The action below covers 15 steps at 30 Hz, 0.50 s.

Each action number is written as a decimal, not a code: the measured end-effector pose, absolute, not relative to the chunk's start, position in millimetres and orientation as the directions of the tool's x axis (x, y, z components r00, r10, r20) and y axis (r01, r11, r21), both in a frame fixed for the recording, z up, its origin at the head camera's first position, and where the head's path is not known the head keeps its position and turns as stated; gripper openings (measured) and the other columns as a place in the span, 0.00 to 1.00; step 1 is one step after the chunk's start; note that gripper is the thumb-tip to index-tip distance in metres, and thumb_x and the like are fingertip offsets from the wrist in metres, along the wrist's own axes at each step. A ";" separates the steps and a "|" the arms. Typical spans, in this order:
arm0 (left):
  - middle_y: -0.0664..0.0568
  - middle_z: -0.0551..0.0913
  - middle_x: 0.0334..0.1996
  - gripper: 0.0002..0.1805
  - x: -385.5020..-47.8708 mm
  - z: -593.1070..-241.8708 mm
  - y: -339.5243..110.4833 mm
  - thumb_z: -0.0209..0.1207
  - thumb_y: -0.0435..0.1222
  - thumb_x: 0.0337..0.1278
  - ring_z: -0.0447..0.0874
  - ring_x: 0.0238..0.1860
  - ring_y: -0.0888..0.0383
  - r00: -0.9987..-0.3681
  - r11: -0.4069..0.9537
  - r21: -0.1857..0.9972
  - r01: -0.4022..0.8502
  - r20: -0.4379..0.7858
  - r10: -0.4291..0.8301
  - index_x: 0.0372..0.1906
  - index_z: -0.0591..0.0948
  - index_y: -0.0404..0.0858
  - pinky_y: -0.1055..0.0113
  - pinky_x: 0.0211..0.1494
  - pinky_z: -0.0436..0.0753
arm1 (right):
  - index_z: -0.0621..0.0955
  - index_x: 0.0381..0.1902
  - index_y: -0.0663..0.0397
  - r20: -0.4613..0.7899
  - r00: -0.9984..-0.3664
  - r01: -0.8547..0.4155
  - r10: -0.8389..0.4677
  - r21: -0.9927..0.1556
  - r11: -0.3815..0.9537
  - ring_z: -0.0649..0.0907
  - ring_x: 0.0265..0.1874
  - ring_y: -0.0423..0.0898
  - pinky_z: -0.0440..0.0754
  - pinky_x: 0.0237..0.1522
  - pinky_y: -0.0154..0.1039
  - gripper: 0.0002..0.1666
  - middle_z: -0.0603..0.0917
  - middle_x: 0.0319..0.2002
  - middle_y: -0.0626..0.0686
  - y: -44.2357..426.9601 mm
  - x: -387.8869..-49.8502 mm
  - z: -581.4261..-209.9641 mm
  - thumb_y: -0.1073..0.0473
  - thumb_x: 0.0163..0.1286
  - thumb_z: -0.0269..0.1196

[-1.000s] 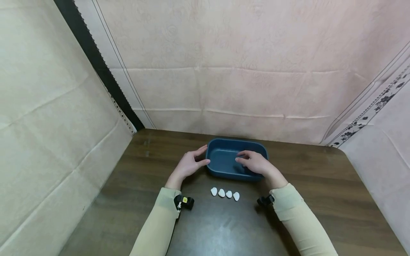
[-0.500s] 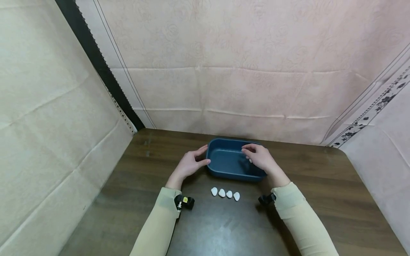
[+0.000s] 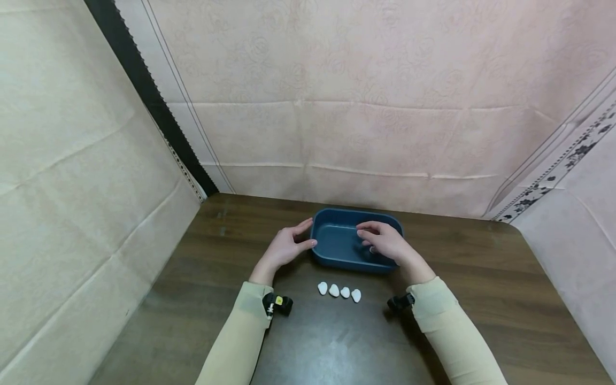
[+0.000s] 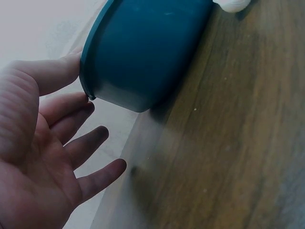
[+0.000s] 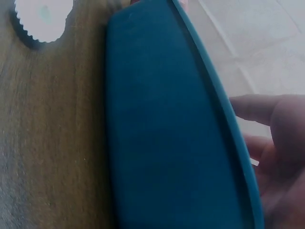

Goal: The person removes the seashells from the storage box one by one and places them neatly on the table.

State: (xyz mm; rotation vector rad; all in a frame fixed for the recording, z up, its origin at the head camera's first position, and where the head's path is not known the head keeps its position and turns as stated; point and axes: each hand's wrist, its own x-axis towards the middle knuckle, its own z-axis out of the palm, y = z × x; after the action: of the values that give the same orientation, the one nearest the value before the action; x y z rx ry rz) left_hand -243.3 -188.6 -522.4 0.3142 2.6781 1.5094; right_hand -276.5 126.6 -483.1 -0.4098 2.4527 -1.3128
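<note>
A blue rectangular tray [image 3: 333,256] stands near the back of the table. At its left end, my left hand [image 3: 284,247] rests its thumb and fingertips against the rim, the fingers spread. My right hand [image 3: 385,243] is over the tray's right half with bent fingers. A small white shell [image 3: 372,249], mostly hidden, shows under those fingers; only a white sliver appears in the right wrist view. In front of the tray, several white shells [image 3: 334,290] lie in a row. One shell [image 5: 45,18] shows a ridged edge in the right wrist view.
The brown wooden table [image 3: 221,256] reaches to a pale cloth wall [image 3: 308,133] close behind the tray. More cloth hangs at the left and right. Both wrists carry a black camera [image 3: 400,302].
My right hand moved right and up within the tray, then came back left and down, with the white bit moving along under its fingers. The left hand and row of shells stay put.
</note>
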 end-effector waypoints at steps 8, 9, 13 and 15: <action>0.62 0.70 0.78 0.34 -243.7 -523.7 -189.1 0.68 0.43 0.74 0.63 0.82 0.51 -0.978 0.496 0.857 0.140 0.043 0.202 0.80 0.72 0.50 0.41 0.81 0.62 | 0.81 0.68 0.60 -0.077 -0.941 -0.179 -0.328 -0.711 0.681 0.85 0.53 0.58 0.86 0.56 0.55 0.22 0.85 0.58 0.63 127.0 -272.3 -481.4 0.56 0.83 0.61; 0.62 0.70 0.78 0.34 -243.7 -524.0 -189.3 0.68 0.43 0.74 0.63 0.82 0.51 -0.978 0.496 0.857 0.140 0.042 0.202 0.81 0.72 0.50 0.40 0.81 0.62 | 0.82 0.66 0.61 -0.076 -0.945 -0.186 -0.319 -0.677 0.712 0.85 0.52 0.59 0.86 0.56 0.56 0.20 0.85 0.57 0.63 126.3 -271.4 -481.1 0.59 0.82 0.62; 0.62 0.70 0.79 0.35 -243.5 -523.6 -189.3 0.68 0.43 0.74 0.62 0.82 0.51 -0.979 0.496 0.858 0.137 0.041 0.201 0.81 0.72 0.51 0.40 0.81 0.62 | 0.86 0.58 0.64 -0.101 -0.947 -0.199 -0.305 -0.562 0.803 0.85 0.53 0.62 0.85 0.59 0.61 0.17 0.86 0.56 0.66 122.8 -268.9 -479.9 0.69 0.73 0.66; 0.63 0.69 0.79 0.35 -243.8 -523.7 -189.2 0.68 0.44 0.74 0.62 0.82 0.51 -0.978 0.497 0.856 0.139 0.042 0.202 0.81 0.71 0.51 0.40 0.81 0.61 | 0.86 0.55 0.64 -0.116 -0.945 -0.202 -0.306 -0.528 0.825 0.85 0.53 0.62 0.84 0.60 0.62 0.16 0.86 0.55 0.67 121.8 -268.3 -480.4 0.71 0.71 0.66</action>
State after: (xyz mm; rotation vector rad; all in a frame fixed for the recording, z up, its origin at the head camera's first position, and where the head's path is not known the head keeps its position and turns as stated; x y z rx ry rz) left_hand -243.8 -189.2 -523.7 0.3041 2.6621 1.5134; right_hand -268.3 121.8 -480.4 -0.3961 2.8109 -0.7819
